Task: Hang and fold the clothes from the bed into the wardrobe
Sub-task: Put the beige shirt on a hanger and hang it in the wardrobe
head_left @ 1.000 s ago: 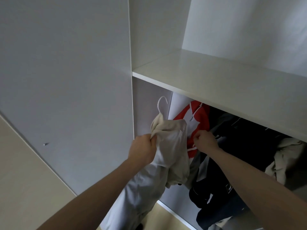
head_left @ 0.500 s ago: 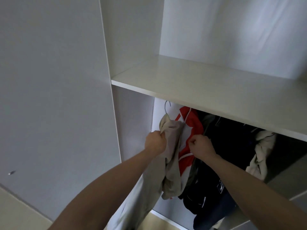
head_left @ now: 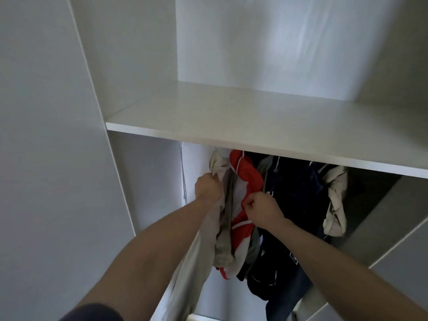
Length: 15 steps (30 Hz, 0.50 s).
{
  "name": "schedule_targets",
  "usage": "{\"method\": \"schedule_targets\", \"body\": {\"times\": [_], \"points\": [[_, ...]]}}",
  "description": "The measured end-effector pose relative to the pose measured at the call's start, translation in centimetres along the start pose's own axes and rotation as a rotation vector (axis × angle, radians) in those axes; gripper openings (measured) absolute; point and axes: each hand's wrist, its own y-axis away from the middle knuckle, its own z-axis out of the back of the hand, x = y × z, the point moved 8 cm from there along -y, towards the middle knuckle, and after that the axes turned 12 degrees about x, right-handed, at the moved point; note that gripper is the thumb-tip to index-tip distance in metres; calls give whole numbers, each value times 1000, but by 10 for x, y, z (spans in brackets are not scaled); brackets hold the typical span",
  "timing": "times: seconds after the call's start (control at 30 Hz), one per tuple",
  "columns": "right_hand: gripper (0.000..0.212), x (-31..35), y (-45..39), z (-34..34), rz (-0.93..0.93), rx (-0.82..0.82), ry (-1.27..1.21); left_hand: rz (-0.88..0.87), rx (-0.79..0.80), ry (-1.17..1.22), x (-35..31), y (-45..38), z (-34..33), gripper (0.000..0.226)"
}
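White wardrobe (head_left: 143, 66) panels fill your view, with a broad shelf (head_left: 254, 119) across the middle and clothes hanging in the dim bay beneath it. Your left hand (head_left: 208, 188) is clenched around a bunch of the beige garment (head_left: 223, 218), gripping it near its top, at the left end of the row; the rest of the cloth trails down past your forearm towards the bottom of the frame. The top of the garment reaches up to the shelf's underside, where its hanger hook is hidden. Your right hand (head_left: 260, 210) is curled into a fist against the red and white garment (head_left: 243, 181) just beside the beige one; you cannot tell from here whether it pinches cloth or only presses on it. Dark clothes (head_left: 294, 193) hang to the right, and another pale garment (head_left: 335, 200) further along.

Compared with half a second ago, the hook that showed clear of the shelf edge has gone up out of sight behind it, and both hands sit higher and closer to the shelf.
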Motion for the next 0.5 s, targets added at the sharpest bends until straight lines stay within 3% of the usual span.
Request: {"method": "schedule_targets", "body": {"times": [0.5], "points": [[22,6,-5,-12,-33,-18,-34,-11,105,86,22,-62,-50,44]]}}
